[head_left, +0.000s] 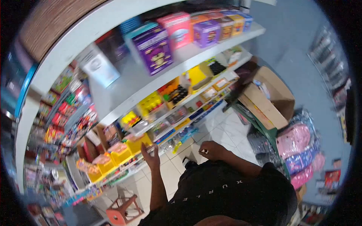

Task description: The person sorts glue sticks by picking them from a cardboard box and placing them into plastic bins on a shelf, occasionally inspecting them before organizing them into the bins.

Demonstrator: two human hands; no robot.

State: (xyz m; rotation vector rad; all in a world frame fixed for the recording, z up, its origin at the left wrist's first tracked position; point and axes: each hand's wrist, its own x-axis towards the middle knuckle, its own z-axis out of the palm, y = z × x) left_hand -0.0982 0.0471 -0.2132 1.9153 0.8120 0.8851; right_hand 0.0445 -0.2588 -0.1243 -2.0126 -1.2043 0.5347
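Yellow bins (135, 147) stand in a row, the nearest just beside the left hand (152, 157), whose fingers are spread; contact is unclear. The right hand (214, 150) is curled, its contents indistinct. Narrowed fingers, lowered from above, would best clear the rims.

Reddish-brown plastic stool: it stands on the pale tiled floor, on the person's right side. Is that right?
Not quite: the side is wrong. The head view shows the reddish-brown plastic stool on the person's left side, on the same side as the left hand. It does stand on the pale tiled floor.
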